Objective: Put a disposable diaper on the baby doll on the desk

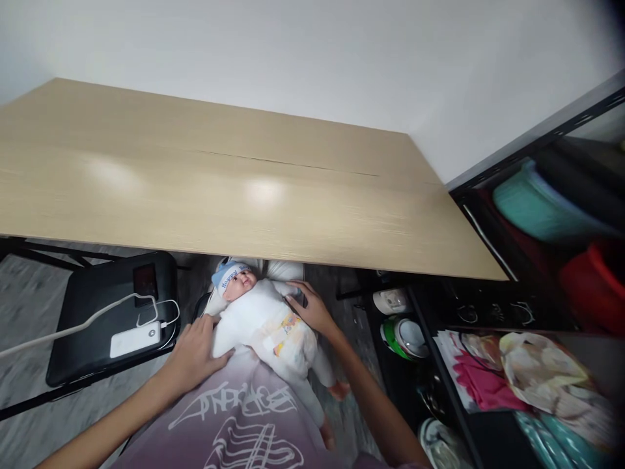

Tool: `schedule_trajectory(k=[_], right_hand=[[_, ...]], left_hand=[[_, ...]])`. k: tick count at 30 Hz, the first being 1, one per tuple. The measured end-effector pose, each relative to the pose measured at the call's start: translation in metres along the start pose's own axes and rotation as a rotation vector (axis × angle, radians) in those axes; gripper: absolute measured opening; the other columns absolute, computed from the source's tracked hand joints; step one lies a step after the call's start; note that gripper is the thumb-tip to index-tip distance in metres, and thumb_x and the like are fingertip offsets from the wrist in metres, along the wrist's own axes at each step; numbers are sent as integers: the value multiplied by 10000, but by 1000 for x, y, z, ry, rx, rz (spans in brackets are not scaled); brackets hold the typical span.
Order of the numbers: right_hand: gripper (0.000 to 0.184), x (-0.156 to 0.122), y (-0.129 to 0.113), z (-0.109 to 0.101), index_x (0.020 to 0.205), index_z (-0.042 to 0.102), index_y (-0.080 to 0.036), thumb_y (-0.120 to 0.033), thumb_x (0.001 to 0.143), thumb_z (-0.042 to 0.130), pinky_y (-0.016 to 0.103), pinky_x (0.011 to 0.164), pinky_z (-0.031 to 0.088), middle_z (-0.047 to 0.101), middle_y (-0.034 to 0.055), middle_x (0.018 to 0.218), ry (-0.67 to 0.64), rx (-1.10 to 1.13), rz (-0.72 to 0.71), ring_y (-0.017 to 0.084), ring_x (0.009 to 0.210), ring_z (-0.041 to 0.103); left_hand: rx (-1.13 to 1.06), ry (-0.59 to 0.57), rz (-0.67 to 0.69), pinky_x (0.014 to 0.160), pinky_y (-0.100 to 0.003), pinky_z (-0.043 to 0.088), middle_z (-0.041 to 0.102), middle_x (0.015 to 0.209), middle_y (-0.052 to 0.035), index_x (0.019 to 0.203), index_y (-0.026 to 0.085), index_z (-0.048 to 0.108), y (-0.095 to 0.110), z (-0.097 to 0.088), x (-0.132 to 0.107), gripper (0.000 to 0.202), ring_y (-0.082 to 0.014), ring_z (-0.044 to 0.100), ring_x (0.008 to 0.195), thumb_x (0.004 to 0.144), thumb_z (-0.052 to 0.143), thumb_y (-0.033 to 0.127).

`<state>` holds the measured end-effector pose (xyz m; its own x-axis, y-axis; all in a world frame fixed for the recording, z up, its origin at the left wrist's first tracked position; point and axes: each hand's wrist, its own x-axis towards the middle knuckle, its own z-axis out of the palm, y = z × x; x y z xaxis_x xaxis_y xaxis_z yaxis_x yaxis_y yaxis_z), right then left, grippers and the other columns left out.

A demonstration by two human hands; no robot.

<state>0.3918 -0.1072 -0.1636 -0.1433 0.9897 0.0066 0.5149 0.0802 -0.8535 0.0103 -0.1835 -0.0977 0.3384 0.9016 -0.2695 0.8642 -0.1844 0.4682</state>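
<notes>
A baby doll (266, 326) in a white suit and a blue-and-white hat lies on its back just below the table's near edge, across my lap. My left hand (195, 352) rests against the doll's left side near its arm, fingers curled round it. My right hand (310, 306) lies on the doll's other side by its shoulder, fingers bent over the doll and over a small dark thing I cannot make out.
A bare light wooden table (219, 189) fills the upper view. At the left, a black chair (88, 326) holds a white power bank (134, 339) with a white cable. A black shelf rack (488, 306) at the right holds bowls, cloths and containers.
</notes>
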Motion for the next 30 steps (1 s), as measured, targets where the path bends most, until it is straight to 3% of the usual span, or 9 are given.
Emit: schedule_trajectory(k=[2,5,10,12,15,21,24,27,30], right_hand=[[386,-9,-5,-6,1298,824,-282,-537,1046,683,540,1192,597,839,109,1339,-31,33,41,324,1269,778],[363,-23,-6,-9,1258,847,-305,-556,1027,725,551,1083,651,883,88,1233,-145,104,97,345,1144,825],[494,-34,6,-6,1322,847,-261,-621,1030,675,514,1060,666,885,102,1278,-174,156,161,329,1148,839],[501,-35,11,-5,1327,845,-248,-615,1035,670,513,1082,656,879,107,1303,-181,193,173,326,1174,836],[458,-35,17,-6,1315,842,-246,-579,1040,691,503,1093,649,878,107,1290,-170,241,160,318,1177,834],[374,-24,36,-9,1171,833,-245,-558,1024,689,463,962,663,871,83,1045,25,112,121,288,979,819],[322,-15,35,-9,1110,819,-260,-541,1014,695,483,998,647,854,89,1053,103,57,100,294,998,796],[272,-12,18,-6,1169,821,-267,-469,1059,675,494,1143,595,833,114,1224,81,57,18,301,1205,774],[258,-14,-9,-1,1264,800,-271,-348,1100,616,471,1196,565,801,114,1329,-64,92,-118,281,1297,745]], left_hand=[[80,144,65,1044,-599,527,721,1325,-196,1328,177,609,3,-1,1,652,-437,692,1209,1014,703,741],[59,254,226,1063,-577,523,691,1439,-212,1362,185,607,20,-10,10,614,-431,643,1296,1051,710,705],[-126,5,508,1143,-487,495,679,1526,-139,1451,239,592,69,-27,46,391,-338,609,1388,1159,658,490],[-123,-94,619,1120,-466,494,709,1464,-124,1445,234,621,86,-24,66,371,-318,629,1318,1163,662,472],[-14,-124,735,1042,-460,486,734,1338,-131,1344,203,700,99,-9,93,310,-317,645,1199,1154,674,447],[-28,-116,718,954,-443,453,717,1194,-106,1269,226,746,101,16,119,233,-296,624,1092,1146,658,404],[-37,-119,654,951,-455,457,707,1199,-119,1276,204,725,100,21,122,259,-311,620,1103,1115,692,403],[-36,-133,632,966,-463,466,693,1243,-133,1266,192,712,102,23,123,264,-321,615,1128,1103,705,400],[-69,-142,630,980,-459,463,688,1265,-131,1199,196,704,105,19,121,175,-320,599,1153,1113,684,347]])
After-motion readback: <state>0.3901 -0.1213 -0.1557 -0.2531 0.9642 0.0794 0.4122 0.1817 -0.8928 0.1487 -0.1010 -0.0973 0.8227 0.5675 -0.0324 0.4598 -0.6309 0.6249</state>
